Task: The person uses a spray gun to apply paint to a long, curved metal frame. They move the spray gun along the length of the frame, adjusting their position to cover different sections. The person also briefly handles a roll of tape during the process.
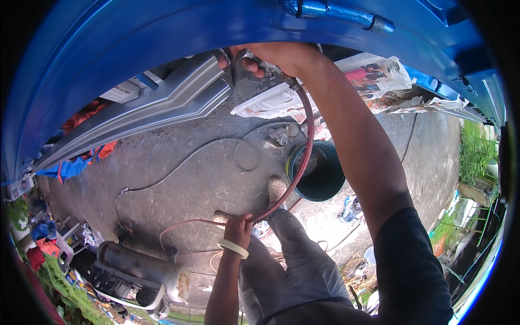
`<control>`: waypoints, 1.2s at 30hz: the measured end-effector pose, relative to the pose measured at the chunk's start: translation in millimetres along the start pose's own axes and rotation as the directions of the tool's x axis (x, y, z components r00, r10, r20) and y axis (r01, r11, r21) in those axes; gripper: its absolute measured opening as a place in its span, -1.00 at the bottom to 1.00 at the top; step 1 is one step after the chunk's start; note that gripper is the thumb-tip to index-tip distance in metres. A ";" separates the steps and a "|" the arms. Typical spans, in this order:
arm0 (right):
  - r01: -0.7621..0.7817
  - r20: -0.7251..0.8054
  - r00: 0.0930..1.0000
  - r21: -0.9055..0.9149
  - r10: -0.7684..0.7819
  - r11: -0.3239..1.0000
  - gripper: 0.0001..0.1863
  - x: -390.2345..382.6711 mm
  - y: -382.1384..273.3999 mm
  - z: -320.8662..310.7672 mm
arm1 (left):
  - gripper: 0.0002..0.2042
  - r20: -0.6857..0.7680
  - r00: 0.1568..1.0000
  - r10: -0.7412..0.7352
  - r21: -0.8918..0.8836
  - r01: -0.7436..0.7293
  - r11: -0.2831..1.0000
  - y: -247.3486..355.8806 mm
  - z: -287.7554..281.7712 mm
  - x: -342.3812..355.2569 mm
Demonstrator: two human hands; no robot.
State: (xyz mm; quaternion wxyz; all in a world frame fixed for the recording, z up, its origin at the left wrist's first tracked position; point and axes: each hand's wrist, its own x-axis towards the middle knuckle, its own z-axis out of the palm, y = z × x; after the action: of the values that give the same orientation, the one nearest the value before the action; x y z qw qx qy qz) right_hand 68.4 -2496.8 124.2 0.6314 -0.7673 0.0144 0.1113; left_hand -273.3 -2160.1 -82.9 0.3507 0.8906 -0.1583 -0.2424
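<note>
Just under the edge of a glossy blue panel (216, 32), gripping a metal spray gun (265, 67) with the right hand (276, 56), fingers bent around the handle and partly covered by the panel. Cannot tell the exact set of the trigger finger. Joined to the lower end of the gun, a red hose (310, 127), curving down across the view of a dark green bucket (325, 189) on the concrete floor (211, 179). Lower down, near the left leg, grasping the same hose in the left hand (237, 230), fingers closed around it, with a cream band (233, 248) on the wrist. Standing in pale clogs (277, 188), dressed in grey trousers (303, 254) and a dark short-sleeved shirt (410, 260). To the left of the gun, a ridged silver panel (173, 97); to the right, sheets of newspaper (379, 81). Just beside the bucket, a small can (292, 130). Across the floor, a thin cord (222, 138); at lower left, a worn cylindrical tank (143, 265); at far right, green grass (474, 151).
</note>
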 end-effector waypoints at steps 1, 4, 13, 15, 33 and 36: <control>0.100 0.034 0.994 -0.008 -0.099 0.995 -0.66 1.8 0.4 -2.2 | -0.83 -0.010 1.000 0.000 -0.011 -0.001 1.000 8.4 -2.6 0.8; 0.231 0.048 0.972 -0.029 -0.230 0.972 -0.67 5.8 0.4 -11.5 | -0.83 -0.046 0.999 0.013 -0.012 -0.014 1.000 22.8 -9.4 1.6; 0.190 0.043 0.980 0.040 -0.192 0.981 -0.65 16.5 4.2 -11.4 | -0.84 -0.040 0.998 -0.043 -0.073 0.040 0.997 28.1 -16.7 -11.1; 0.202 0.036 0.979 -0.032 -0.201 0.979 -0.53 15.2 4.5 -10.1 | -0.84 -0.041 0.997 -0.058 -0.089 0.055 0.995 29.2 -15.6 -13.5; 0.117 -0.010 0.993 0.312 -0.120 0.943 -0.64 -1.4 14.9 -12.5 | -0.83 0.030 0.998 -0.058 -0.111 0.061 0.992 31.1 -16.6 -21.4; 0.120 0.031 0.988 0.448 -0.150 0.886 -0.71 -2.2 16.8 -13.3 | -0.87 0.010 0.997 -0.073 -0.103 0.073 0.992 32.0 -14.1 -22.5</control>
State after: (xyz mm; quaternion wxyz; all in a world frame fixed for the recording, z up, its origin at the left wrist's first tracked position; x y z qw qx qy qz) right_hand 65.6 -2513.3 110.8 0.7963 -0.5977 -0.0346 0.0857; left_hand -287.9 -2164.7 -44.3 0.3868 0.8758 -0.1138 -0.2655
